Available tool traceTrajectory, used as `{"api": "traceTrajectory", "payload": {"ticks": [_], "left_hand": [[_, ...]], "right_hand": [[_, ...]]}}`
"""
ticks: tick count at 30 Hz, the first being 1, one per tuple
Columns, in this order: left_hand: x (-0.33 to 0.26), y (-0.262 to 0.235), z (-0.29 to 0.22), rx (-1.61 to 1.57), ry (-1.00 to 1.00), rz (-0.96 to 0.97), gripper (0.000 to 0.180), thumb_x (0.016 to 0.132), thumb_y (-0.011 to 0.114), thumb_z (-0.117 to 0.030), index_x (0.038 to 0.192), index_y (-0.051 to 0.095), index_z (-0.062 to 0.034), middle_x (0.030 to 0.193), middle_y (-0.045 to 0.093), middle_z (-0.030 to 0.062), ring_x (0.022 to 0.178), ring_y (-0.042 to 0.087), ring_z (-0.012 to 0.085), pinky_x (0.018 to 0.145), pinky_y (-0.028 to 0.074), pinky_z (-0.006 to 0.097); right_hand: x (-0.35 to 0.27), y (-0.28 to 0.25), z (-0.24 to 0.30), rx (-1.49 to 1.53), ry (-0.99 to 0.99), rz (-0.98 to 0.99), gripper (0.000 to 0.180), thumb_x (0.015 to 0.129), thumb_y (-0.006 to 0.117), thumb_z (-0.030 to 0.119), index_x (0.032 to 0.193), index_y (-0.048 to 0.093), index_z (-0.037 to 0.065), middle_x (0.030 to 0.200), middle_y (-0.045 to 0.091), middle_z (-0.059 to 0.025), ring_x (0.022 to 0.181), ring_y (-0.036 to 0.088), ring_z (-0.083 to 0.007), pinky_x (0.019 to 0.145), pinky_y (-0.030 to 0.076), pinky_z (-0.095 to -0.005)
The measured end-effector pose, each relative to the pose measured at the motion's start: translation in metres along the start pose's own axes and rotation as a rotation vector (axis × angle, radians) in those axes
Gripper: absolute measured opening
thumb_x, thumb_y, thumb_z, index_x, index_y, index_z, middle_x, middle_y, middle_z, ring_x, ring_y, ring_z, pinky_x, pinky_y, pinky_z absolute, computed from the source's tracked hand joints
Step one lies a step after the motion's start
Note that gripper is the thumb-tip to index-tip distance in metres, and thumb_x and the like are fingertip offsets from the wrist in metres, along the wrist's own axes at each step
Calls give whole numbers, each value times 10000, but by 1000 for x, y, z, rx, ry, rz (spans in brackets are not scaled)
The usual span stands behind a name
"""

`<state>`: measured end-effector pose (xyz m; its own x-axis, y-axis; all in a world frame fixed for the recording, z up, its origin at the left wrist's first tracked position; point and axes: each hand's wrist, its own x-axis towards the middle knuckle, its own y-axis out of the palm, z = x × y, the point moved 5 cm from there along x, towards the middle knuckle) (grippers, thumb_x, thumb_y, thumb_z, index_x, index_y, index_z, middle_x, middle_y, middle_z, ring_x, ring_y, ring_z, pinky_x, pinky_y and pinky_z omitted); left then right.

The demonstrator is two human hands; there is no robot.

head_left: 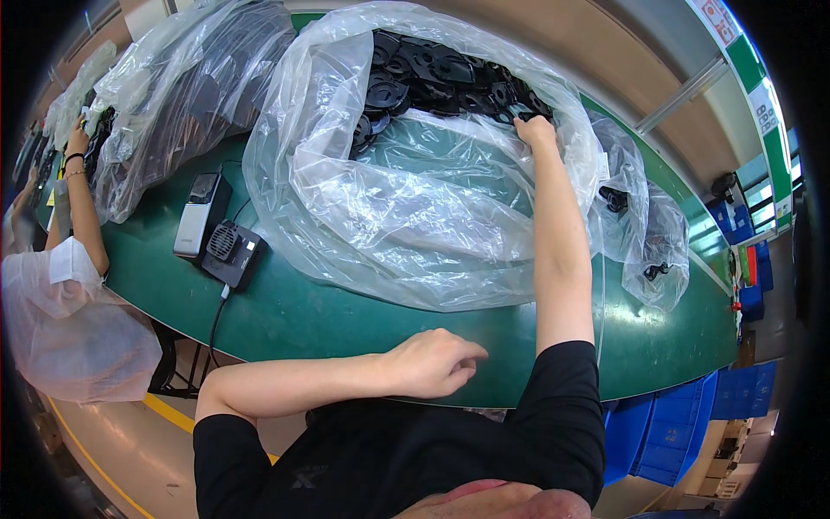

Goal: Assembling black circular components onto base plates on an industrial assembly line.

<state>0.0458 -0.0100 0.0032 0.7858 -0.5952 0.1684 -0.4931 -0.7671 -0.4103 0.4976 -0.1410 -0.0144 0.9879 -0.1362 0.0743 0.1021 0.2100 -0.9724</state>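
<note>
A black shirt [415, 458] is seen closest, worn by the person whose two bare hands are used here. The left hand [437, 362] is held low, by the near edge of the green bench [346, 324]; it is loosely half open, with its fingers a bit bent, and nothing is seen in it. The right hand [536, 130] is stretched far out over a big clear bag [415, 259], and its fingers are bent down at the black parts [441, 69]. It cannot be told if one of them is gripped, since the fingertips are hidden. The black parts are heaped at the far side inside the bag, which is spread wide open on the bench. To the left, a tall silver and black box [196, 227] is set just beside a small black box with a round grille [232, 255], and a cord [216, 322] is plugged into the small one. More black parts are wrapped in smaller clear bags [661, 238] at the right. Blue bins [679, 424] are seen past the bench, low on the right. A co-worker [73, 346] is seen at the left, dressed in a thin white cover.
</note>
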Motion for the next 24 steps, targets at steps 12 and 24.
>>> {"api": "traceTrajectory", "payload": {"ticks": [12,24], "left_hand": [[-2,1,-3,84,-48,64,292,735,554,-76,1009,617,5,841,666,118,724,652,243,663,516,341],[-3,4,-1,104,-26,75,280,746,564,-96,999,623,8,840,666,126,747,650,254,677,512,345]], "right_hand": [[-34,-19,18,75,-163,-162,316,759,676,334,962,678,91,1022,640,-157,986,599,-305,864,470,-387],[-30,-18,12,37,-384,-217,109,724,628,106,798,701,73,863,649,-197,861,628,-331,807,488,-387]]}}
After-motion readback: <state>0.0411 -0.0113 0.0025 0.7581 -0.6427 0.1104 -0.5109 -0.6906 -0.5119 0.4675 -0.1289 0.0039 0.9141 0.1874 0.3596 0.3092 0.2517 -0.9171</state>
